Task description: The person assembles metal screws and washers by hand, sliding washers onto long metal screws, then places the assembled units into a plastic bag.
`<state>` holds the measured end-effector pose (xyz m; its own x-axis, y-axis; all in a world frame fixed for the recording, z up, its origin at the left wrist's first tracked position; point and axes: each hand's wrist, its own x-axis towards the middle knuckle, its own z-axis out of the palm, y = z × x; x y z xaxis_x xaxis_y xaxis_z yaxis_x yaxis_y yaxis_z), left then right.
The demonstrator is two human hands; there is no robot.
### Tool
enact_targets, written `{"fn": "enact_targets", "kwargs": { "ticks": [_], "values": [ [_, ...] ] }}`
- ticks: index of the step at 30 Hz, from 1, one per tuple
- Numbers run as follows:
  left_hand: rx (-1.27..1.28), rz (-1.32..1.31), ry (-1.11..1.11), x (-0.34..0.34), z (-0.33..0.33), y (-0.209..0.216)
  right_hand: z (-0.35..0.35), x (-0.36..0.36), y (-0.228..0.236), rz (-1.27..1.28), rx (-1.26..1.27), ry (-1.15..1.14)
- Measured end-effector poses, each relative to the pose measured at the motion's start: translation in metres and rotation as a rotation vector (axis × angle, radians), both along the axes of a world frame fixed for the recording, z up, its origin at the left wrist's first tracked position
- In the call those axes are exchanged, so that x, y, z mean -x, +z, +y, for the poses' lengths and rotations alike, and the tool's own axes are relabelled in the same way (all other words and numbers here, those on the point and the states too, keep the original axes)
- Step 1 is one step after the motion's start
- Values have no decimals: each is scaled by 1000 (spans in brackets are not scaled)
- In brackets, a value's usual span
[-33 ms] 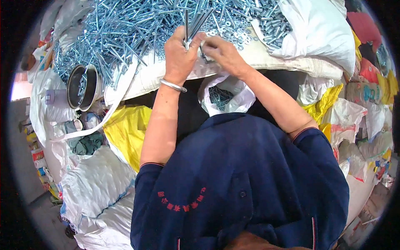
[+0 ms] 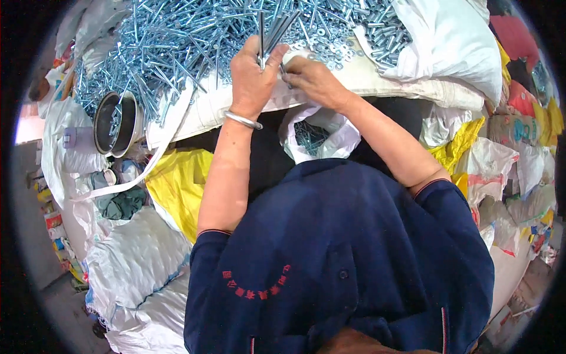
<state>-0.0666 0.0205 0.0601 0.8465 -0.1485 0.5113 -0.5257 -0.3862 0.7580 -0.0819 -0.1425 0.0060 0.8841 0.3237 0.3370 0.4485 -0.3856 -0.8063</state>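
Note:
My left hand (image 2: 252,79) is closed around several long metal bolts (image 2: 277,32), whose shafts stick up past the fingers and fan slightly apart. Close beside it, my right hand (image 2: 318,82) has its thumb and fingertips pinched together next to the left thumb. Whatever sits in that pinch is too small and hidden to name. Both hands are above the near edge of a pale cloth-covered surface (image 2: 413,89). Behind them spreads a heap of long bolts (image 2: 177,41), with loose washers (image 2: 330,50) to its right.
Short metal sleeves (image 2: 386,35) lie by a white sack (image 2: 454,47) at the right. A dark-lined bowl (image 2: 107,127) with some metal pieces tilts at the left. Below my hands, an open white bag (image 2: 290,137) holds metal pieces. Yellow sacking (image 2: 180,183) and full white sacks (image 2: 135,253) are at the left.
My right fingers, blurred before, show more clearly and are drawn together beside the left thumb. My left hand has shifted very slightly left, still around the bolts.

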Motion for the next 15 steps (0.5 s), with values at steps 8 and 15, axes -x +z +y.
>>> {"fn": "enact_targets", "kwargs": {
  "ticks": [8, 15],
  "values": [
    [215, 170, 6, 32, 6, -1, -2, 46, 22, 42, 96, 32],
    [39, 283, 100, 89, -8, -35, 5, 107, -22, -33, 217, -64]
  ]
}}
